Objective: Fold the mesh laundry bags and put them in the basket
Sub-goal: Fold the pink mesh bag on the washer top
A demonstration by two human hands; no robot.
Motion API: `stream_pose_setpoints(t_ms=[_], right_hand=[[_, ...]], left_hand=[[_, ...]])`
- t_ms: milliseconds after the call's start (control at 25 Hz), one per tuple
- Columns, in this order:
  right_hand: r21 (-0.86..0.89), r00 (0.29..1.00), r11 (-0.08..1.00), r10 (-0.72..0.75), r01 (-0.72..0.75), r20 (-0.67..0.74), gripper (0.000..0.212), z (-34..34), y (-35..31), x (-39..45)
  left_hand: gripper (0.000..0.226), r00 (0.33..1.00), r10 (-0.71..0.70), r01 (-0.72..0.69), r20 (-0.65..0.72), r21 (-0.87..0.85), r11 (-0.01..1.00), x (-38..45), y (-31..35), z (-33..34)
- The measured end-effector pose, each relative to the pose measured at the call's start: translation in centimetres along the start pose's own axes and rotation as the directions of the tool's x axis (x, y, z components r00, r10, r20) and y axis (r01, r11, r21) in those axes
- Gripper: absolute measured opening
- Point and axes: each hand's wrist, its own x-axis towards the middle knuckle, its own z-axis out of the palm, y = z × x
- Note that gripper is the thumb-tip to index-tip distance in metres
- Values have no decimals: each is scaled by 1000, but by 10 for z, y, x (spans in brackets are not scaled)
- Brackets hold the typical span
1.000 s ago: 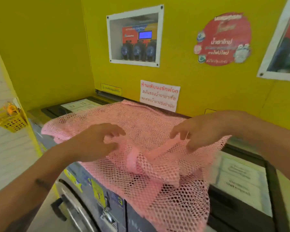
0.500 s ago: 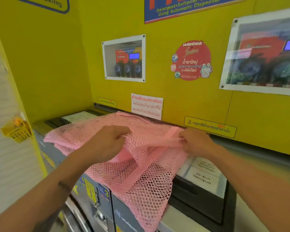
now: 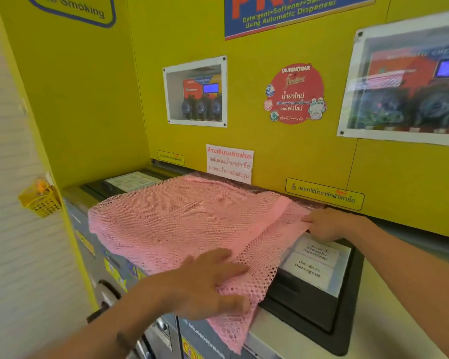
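Note:
A pink mesh laundry bag (image 3: 182, 224) lies spread over the top of a washing machine, one corner hanging down over the front. My left hand (image 3: 210, 283) rests flat on the bag's near right part, fingers spread. At the far right edge my right hand (image 3: 324, 224) pinches the mesh. No large basket shows in the view.
The washing machine top (image 3: 278, 332) has a black detergent drawer panel (image 3: 319, 301) with white labels, right of the bag. A yellow wall with signs and a dispenser window (image 3: 196, 93) rises behind. A small yellow basket (image 3: 40, 199) hangs on the left wall.
The bunched upper fold has been laid flat over the bag. My left hand moved down to the near edge, my right hand went out to the far right edge. The camera tilted up.

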Motion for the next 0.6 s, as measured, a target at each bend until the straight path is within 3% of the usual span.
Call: stream_pose_setpoints(t_ms=[80,200,280,360,400,520,600], right_hand=[[-123,990,982,140,-143,-32,39,-6,-3,-9],[-193,935,937,235,-291,-266,31,-13,-21,-19],[-44,927,996,53,-74,-371,40,-12,-40,-14],[183,944,963,-137,198,-301,50,-9,-54,-11],[236,960,941,-194,241,-204,50,-4,-56,-5],[115,991,984,-133,133,-12,60,7,-48,11],[26,998,998,-48,49,-47,74,7,-44,15]], left_hand=[[50,983,79,-94,-165,-80,992,10,-7,4],[30,886,90,-211,-456,-224,951,16,-15,-9],[36,901,69,-219,-428,-312,924,14,-14,-20],[45,943,102,-218,-315,-358,908,12,-10,-23],[44,939,109,-230,-327,-359,905,12,-9,-20],[22,856,109,-296,-506,-305,905,7,-10,-14],[12,879,139,-267,-456,-231,936,-2,-12,-10]])
